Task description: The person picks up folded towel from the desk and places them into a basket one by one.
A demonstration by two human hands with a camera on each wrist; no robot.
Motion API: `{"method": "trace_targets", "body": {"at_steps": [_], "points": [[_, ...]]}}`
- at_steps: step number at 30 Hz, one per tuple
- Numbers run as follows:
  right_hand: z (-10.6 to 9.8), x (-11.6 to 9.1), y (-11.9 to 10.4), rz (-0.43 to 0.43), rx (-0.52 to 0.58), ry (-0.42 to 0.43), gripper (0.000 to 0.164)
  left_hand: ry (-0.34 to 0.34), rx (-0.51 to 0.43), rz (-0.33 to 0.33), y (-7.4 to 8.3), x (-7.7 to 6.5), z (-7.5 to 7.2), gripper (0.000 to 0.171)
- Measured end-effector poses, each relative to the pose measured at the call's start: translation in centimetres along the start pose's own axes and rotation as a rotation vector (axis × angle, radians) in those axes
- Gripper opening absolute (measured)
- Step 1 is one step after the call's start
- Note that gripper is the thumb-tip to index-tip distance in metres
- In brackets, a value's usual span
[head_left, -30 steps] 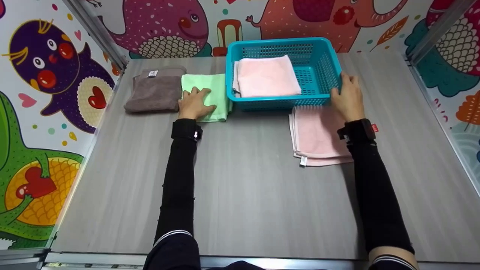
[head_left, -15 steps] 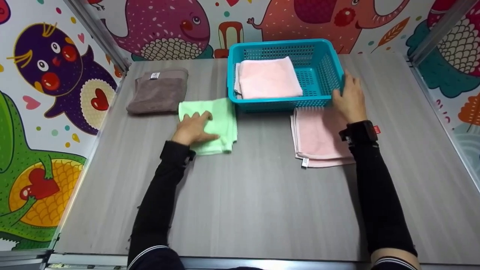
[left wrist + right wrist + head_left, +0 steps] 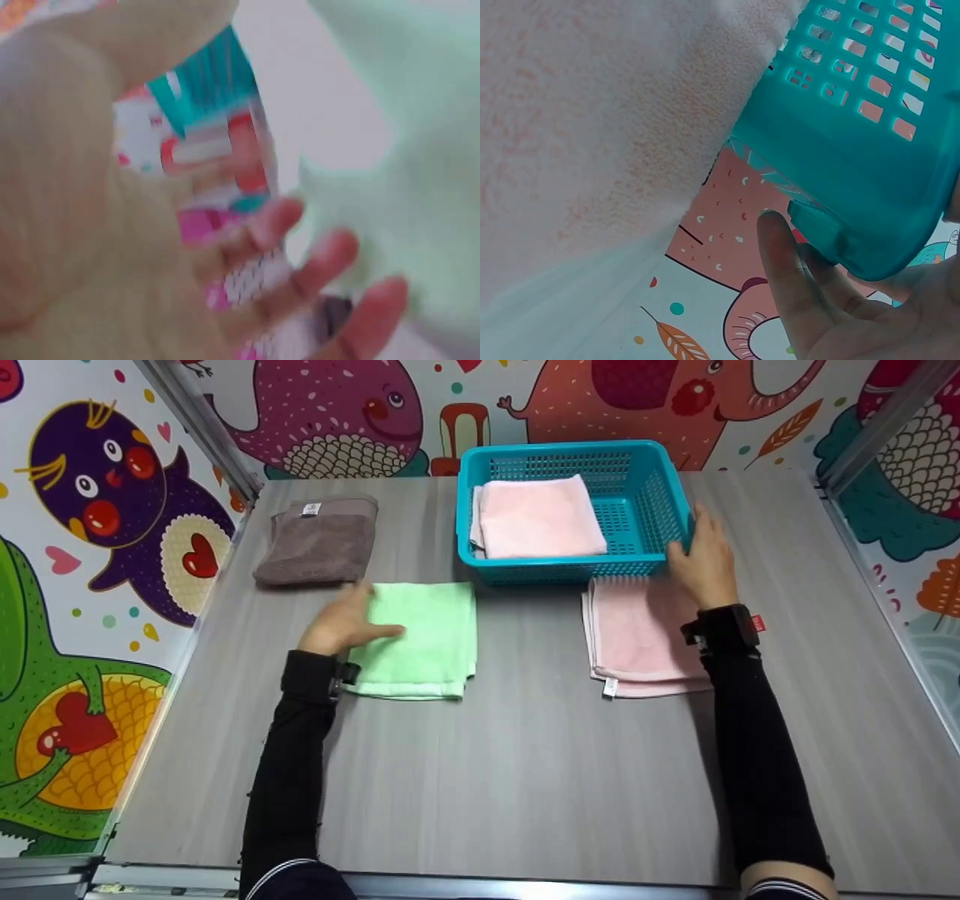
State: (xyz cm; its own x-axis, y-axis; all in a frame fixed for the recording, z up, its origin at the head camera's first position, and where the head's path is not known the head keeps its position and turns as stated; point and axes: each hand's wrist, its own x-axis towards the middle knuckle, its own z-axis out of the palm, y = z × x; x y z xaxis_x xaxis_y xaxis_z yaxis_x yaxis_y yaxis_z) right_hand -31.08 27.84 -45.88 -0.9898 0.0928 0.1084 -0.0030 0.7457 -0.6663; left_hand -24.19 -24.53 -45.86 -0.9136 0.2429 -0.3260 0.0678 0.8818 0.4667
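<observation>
A folded green towel [image 3: 431, 641] lies flat on the table, left of centre. My left hand [image 3: 341, 619] is at its left edge with the thumb stretched over the cloth. In the left wrist view the left fingers [image 3: 322, 255] are spread and blurred, with nothing between them. My right hand [image 3: 705, 559] holds the front right corner of the teal basket [image 3: 562, 561], thumb at the front and fingers along the side. Inside the basket's left part rests a folded pale pink towel [image 3: 540, 519]. Another folded pink towel [image 3: 637, 634] lies in front of the basket, partly under the right wrist.
A folded brown towel [image 3: 319, 544] with a white label sits at the back left of the grey table [image 3: 525, 780]. Walls with cartoon animals enclose the back and both sides, close behind the basket.
The green towel has come from beside the basket toward the front, drawn by my left hand. That hand has since slid left off most of the cloth. The right hand stays on the basket.
</observation>
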Motion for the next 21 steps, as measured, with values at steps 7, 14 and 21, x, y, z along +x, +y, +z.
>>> {"method": "trace_targets", "body": {"at_steps": [7, 14, 21], "points": [[-0.2, -0.1, 0.0, 0.003, -0.001, -0.011, 0.072, -0.058, -0.049, -0.145, -1.1, 0.4, 0.5, 0.118], [0.0, -0.1, 0.1, 0.012, 0.000, -0.022, 0.073, -0.027, -0.028, -0.097, 2.8, 1.4, 3.4, 0.121], [0.1, -0.1, -0.1, 0.051, 0.009, -0.038, 0.072, 0.002, -0.001, -0.063, 7.4, 2.2, 6.1, 0.125]]}}
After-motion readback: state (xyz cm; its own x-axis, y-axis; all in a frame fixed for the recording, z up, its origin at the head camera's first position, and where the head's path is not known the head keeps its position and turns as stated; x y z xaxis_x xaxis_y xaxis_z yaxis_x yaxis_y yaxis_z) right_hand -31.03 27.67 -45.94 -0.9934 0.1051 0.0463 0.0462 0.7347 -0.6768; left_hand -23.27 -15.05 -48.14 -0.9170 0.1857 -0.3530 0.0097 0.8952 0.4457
